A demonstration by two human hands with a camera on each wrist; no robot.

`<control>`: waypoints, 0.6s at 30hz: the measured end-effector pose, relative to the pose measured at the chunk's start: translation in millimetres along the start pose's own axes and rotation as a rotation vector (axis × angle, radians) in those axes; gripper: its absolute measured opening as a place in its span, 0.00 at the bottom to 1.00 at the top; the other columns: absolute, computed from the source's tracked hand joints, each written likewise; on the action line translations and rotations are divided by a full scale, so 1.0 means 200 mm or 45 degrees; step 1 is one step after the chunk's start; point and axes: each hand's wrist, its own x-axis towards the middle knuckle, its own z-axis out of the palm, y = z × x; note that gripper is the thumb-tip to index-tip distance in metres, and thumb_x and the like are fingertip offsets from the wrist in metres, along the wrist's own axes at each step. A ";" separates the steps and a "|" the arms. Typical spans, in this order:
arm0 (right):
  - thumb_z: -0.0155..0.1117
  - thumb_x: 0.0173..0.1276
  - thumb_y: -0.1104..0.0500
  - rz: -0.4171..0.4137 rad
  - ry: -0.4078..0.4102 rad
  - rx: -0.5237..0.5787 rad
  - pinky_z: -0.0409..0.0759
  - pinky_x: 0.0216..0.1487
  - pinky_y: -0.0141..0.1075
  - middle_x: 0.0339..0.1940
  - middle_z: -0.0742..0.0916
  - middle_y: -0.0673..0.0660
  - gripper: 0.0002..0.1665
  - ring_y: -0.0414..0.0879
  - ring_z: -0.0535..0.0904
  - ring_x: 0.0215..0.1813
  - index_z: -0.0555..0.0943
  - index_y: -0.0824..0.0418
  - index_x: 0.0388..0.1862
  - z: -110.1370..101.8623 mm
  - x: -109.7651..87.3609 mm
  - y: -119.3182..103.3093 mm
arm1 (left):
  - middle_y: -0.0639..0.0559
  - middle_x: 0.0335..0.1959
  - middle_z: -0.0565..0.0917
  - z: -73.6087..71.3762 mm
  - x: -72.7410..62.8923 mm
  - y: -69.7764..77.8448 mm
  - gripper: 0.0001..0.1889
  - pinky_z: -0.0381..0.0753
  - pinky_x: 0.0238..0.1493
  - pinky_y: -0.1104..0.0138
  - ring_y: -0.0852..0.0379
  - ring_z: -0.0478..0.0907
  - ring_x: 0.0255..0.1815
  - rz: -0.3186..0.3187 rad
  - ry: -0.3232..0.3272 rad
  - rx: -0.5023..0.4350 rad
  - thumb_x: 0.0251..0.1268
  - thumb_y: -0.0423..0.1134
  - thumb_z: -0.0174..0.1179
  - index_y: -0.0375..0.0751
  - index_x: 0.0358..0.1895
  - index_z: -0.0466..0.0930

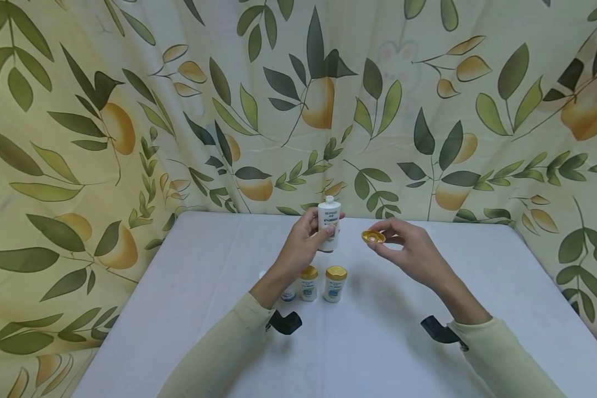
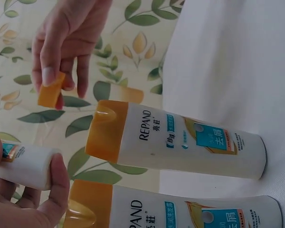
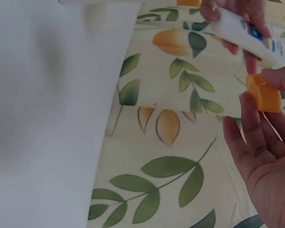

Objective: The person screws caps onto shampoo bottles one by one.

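My left hand (image 1: 303,239) grips a white shampoo bottle (image 1: 330,213) upright above the table, its narrow neck bare at the top. To the right of it, my right hand (image 1: 412,247) pinches an orange-yellow bottle cap (image 1: 373,236) between thumb and fingers, its hollow underside toward the head camera. Bottle and cap are apart. In the right wrist view the cap (image 3: 263,93) is held just below the white bottle (image 3: 247,35). The left wrist view shows the bottle's lower end (image 2: 35,168) in the left fingers and the cap (image 2: 51,91) in the right ones.
Capped white bottles stand in a row nearer me, including one at the right (image 1: 335,284) and another beside it (image 1: 308,283); my left forearm partly hides the rest. A white cloth covers the table (image 1: 378,337). Behind it hangs a leaf-and-fruit patterned curtain (image 1: 298,155).
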 end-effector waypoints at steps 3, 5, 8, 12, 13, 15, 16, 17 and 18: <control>0.73 0.67 0.61 -0.039 0.015 0.015 0.86 0.54 0.47 0.49 0.88 0.54 0.16 0.51 0.86 0.49 0.82 0.58 0.52 -0.01 0.00 -0.02 | 0.65 0.62 0.83 -0.01 -0.01 0.00 0.19 0.81 0.59 0.52 0.60 0.76 0.66 0.008 0.010 -0.017 0.76 0.41 0.59 0.55 0.66 0.71; 0.73 0.67 0.60 -0.060 0.020 0.024 0.86 0.55 0.41 0.49 0.87 0.53 0.17 0.50 0.86 0.49 0.83 0.57 0.53 -0.02 0.00 -0.03 | 0.63 0.62 0.83 -0.02 -0.01 0.00 0.19 0.81 0.59 0.53 0.59 0.77 0.66 0.009 0.012 -0.021 0.75 0.41 0.60 0.54 0.66 0.72; 0.73 0.67 0.59 -0.080 0.014 0.045 0.83 0.56 0.28 0.49 0.86 0.50 0.18 0.48 0.86 0.49 0.84 0.56 0.55 -0.02 0.00 -0.05 | 0.57 0.62 0.82 -0.03 -0.02 -0.01 0.21 0.83 0.58 0.55 0.55 0.78 0.64 0.004 0.030 -0.016 0.74 0.40 0.61 0.52 0.67 0.72; 0.73 0.67 0.60 -0.078 0.007 0.083 0.79 0.53 0.19 0.49 0.86 0.51 0.19 0.47 0.86 0.48 0.84 0.57 0.57 -0.04 -0.01 -0.08 | 0.51 0.60 0.80 -0.05 -0.02 -0.02 0.22 0.87 0.53 0.59 0.50 0.78 0.60 -0.013 0.063 0.014 0.72 0.40 0.63 0.49 0.67 0.73; 0.73 0.67 0.60 -0.076 0.004 0.094 0.80 0.52 0.19 0.49 0.85 0.51 0.19 0.47 0.86 0.48 0.84 0.57 0.57 -0.04 -0.01 -0.08 | 0.50 0.59 0.80 -0.06 -0.02 -0.02 0.22 0.87 0.52 0.60 0.50 0.77 0.59 -0.016 0.066 0.022 0.72 0.39 0.63 0.48 0.67 0.74; 0.73 0.67 0.61 -0.074 -0.006 0.134 0.82 0.49 0.22 0.48 0.85 0.52 0.20 0.46 0.86 0.47 0.84 0.58 0.57 -0.04 -0.01 -0.09 | 0.49 0.58 0.79 -0.06 -0.03 -0.02 0.22 0.87 0.51 0.61 0.50 0.77 0.58 -0.028 0.075 0.036 0.72 0.39 0.64 0.48 0.67 0.75; 0.73 0.67 0.62 -0.075 -0.013 0.156 0.83 0.49 0.23 0.48 0.84 0.52 0.20 0.45 0.87 0.47 0.84 0.58 0.57 -0.04 0.00 -0.09 | 0.50 0.57 0.79 -0.06 -0.03 -0.02 0.22 0.87 0.51 0.61 0.50 0.77 0.58 -0.032 0.078 0.037 0.71 0.39 0.64 0.49 0.67 0.75; 0.72 0.67 0.63 -0.077 -0.021 0.182 0.84 0.48 0.24 0.48 0.84 0.52 0.20 0.44 0.87 0.46 0.84 0.59 0.57 -0.05 0.00 -0.10 | 0.50 0.57 0.80 -0.06 -0.04 -0.02 0.22 0.87 0.50 0.61 0.50 0.77 0.58 -0.031 0.078 0.036 0.71 0.39 0.64 0.48 0.67 0.75; 0.72 0.67 0.63 -0.080 -0.031 0.206 0.84 0.48 0.25 0.49 0.83 0.52 0.19 0.43 0.87 0.46 0.84 0.59 0.58 -0.05 0.00 -0.10 | 0.50 0.57 0.80 -0.07 -0.04 -0.02 0.22 0.87 0.50 0.61 0.50 0.77 0.57 -0.028 0.078 0.036 0.72 0.39 0.64 0.48 0.67 0.76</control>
